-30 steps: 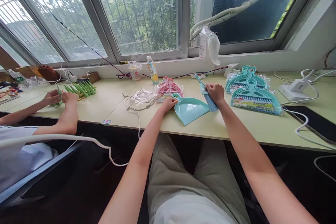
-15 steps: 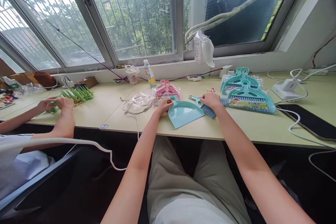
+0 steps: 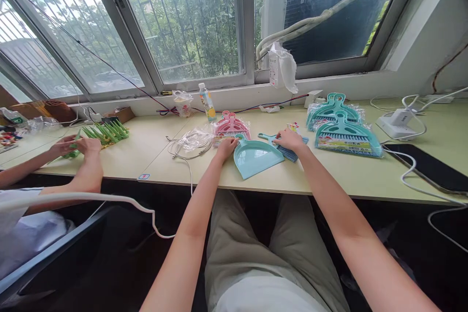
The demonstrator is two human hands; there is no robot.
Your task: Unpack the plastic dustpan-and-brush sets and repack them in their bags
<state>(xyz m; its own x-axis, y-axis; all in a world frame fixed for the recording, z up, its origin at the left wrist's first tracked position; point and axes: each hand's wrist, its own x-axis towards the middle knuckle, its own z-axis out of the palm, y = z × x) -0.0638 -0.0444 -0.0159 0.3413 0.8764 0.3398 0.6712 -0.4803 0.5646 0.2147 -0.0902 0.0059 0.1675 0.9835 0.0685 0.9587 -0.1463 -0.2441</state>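
A light teal dustpan (image 3: 258, 160) lies near the table's front edge, its wide mouth toward me. My left hand (image 3: 228, 147) is closed on it beside its handle. To the right is a small hand brush (image 3: 288, 153) with blue bristles and a teal handle pointing left. My right hand (image 3: 291, 139) is closed over the brush, hiding part of its head. Behind the dustpan sits a wrapped pink dustpan set (image 3: 232, 126). A small colourful label (image 3: 293, 127) lies just beyond my right hand.
Wrapped teal dustpan sets (image 3: 347, 136) lie at the right, near a phone (image 3: 427, 165) and a white charger (image 3: 398, 124) with cables. A drink bottle (image 3: 207, 102) and crumpled clear plastic (image 3: 197, 139) are behind to the left. A co-worker's hands (image 3: 78, 145) handle green pieces at far left.
My right hand has shifted slightly left with the brush, whose handle now reaches closer to the dustpan. More of the label shows. My left hand stays on the dustpan.
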